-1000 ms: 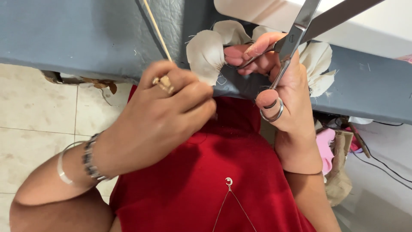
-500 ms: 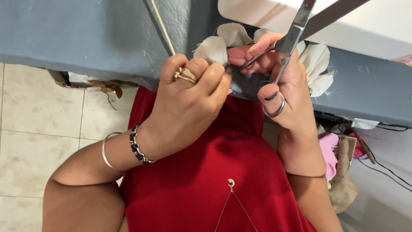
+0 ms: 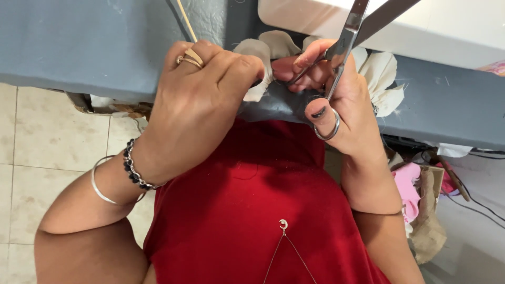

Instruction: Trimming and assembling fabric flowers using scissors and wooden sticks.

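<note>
One bench (image 3: pixel 79 47), grey top, runs across the upper frame. One white machine body (image 3: pixel 452 26) sits on it at top right. One red garment (image 3: pixel 252 210) on the person fills the lower middle. Floor tiles (image 3: pixel 37 152) at left. One cloth (image 3: pixel 263 58), cream, bunched in several folds at the bench edge, between both hands. One pair of scissors (image 3: pixel 342 47), steel, blades pointing up and to the right, blades parted. One thin stick (image 3: pixel 187 21) lies on the bench above the left hand.

Two hands. Left hand (image 3: pixel 205 100): fingers curled tight, pinching the cloth at its left fold; ring on one finger, two bracelets on the wrist, one beaded, one plain. Right hand (image 3: pixel 336 110): closed round the scissors, thumb through the lower loop, fingertips touching the cloth just beside the left hand's pinch. Cardboard and pink scraps (image 3: pixel 415 194) sit low at right, under the bench.
</note>
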